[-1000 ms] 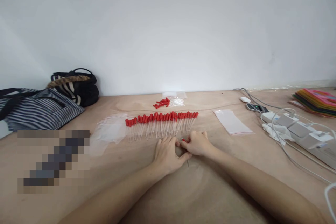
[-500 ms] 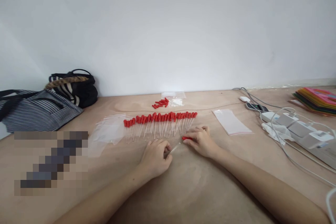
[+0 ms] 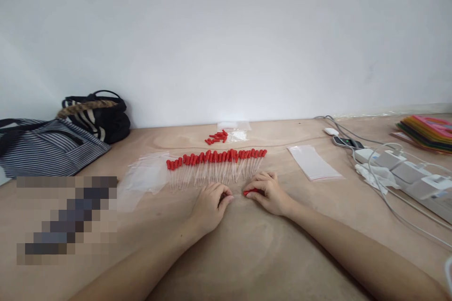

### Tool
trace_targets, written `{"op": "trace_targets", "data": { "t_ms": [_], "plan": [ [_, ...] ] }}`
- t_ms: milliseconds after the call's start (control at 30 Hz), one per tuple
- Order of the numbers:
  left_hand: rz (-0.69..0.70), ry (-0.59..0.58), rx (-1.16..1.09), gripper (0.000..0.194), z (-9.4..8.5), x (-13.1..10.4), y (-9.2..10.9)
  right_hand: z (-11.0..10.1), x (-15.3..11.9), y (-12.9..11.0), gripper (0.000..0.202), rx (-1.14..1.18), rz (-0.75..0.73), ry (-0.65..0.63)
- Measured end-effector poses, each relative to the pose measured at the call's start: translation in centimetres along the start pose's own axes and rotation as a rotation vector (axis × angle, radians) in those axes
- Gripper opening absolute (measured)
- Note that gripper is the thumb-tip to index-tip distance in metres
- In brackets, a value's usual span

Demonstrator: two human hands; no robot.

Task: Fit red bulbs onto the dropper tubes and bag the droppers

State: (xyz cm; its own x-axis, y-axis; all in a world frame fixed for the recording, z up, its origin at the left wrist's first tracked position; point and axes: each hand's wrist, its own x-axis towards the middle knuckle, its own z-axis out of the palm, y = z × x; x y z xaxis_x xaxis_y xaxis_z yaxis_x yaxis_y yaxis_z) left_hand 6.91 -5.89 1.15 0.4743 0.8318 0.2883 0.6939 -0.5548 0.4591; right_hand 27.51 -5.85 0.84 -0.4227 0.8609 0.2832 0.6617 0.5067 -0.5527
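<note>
My left hand (image 3: 212,208) is closed in a pinch around a clear glass dropper tube, which is mostly hidden by the fingers and hard to see now. Facing it, my right hand (image 3: 270,194) grips a red rubber bulb (image 3: 251,192) between thumb and fingers, its open end toward the left hand. Just beyond both hands lies a row of droppers (image 3: 217,162), clear tubes with red bulbs pointing away from me. Farther back is a small pile of loose red bulbs (image 3: 216,138), beside a plastic bag of clear tubes (image 3: 238,135).
Clear zip bags (image 3: 144,174) lie left of the row, and another bag stack (image 3: 315,163) lies to the right. A power strip with chargers (image 3: 411,169) and cables is at the right. Striped bags (image 3: 60,146) sit at the left; coloured sheets (image 3: 425,134) are at far right.
The left hand has turned slightly, its fingertips now toward the right hand, and the tube shows less. The right hand with the red bulb has come a little nearer to me.
</note>
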Motion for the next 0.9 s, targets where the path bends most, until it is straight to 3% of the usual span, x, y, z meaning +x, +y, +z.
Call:
{"op": "trace_targets", "data": {
  "t_ms": [233, 667, 900],
  "plan": [
    [0.030, 0.030, -0.009, 0.008, -0.3, -0.1, 0.0, 0.3, 0.3, -0.5, 0.007, 0.181, 0.075, -0.008],
    [0.225, 0.158, 0.006, 0.013, -0.7, -0.3, 0.4, 1.2, -0.1, -0.1, 0.010, 0.367, -0.061, 0.055],
    [0.228, 0.232, 0.036, 0.014, -0.7, -0.8, 0.9, 1.6, 0.1, -0.3, 0.015, 0.422, -0.065, 0.153]
  ]
}}
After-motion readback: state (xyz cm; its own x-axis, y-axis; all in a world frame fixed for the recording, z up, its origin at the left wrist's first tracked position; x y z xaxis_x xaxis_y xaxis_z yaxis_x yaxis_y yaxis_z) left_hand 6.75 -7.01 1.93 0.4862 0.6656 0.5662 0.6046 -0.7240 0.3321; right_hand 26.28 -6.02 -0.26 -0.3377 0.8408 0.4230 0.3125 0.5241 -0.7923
